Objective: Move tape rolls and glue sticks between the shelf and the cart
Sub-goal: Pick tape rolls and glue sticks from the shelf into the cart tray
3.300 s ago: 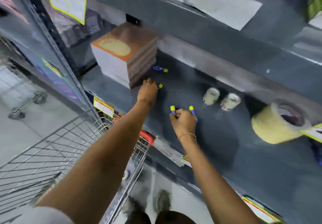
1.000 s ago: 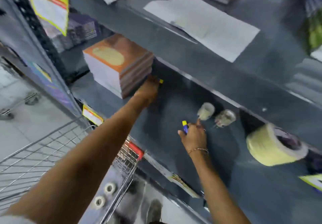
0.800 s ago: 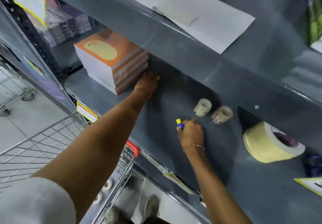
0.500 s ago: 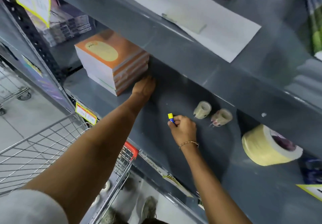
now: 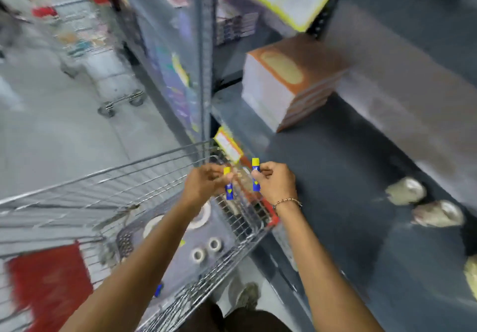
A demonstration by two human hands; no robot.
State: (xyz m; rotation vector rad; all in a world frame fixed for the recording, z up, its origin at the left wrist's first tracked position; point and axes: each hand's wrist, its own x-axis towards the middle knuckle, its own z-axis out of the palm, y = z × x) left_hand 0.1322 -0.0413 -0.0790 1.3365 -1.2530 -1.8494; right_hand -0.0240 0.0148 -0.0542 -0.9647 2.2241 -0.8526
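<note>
Since the earlier frames, both hands have been drawn back off the shelf (image 5: 335,176) and are now held together over the near corner of the cart (image 5: 108,184), at the centre of the frame; the view has also been swung to the left, so the aisle floor is seen in the upper left.

A glue stick (image 5: 228,185) with a yellow cap and blue body is pinched between the thumb and curled fingers of the left hand (image 5: 205,185). A second glue stick (image 5: 255,174) of the same colours is gripped upright in the closed fingers of the right hand (image 5: 276,183), its yellow cap showing above the fist. A thin bracelet (image 5: 286,201) is worn on the right wrist. The two hands are held just beside each other, apart.

In the cart, at lower centre, two small tape rolls (image 5: 206,249) are seen lying on the bottom, with larger rolls partly hidden under the left forearm. Another blue glue stick (image 5: 158,290) is seen lower down in the cart.

On the shelf, at the right edge, two small tape rolls (image 5: 423,203) are left lying side by side, blurred. A stack of orange-topped books (image 5: 289,83) is seen on the shelf at upper centre. A yellow price tag (image 5: 228,145) is fixed to the shelf edge just above the hands. A second cart (image 5: 103,55) is parked in the upper left.
</note>
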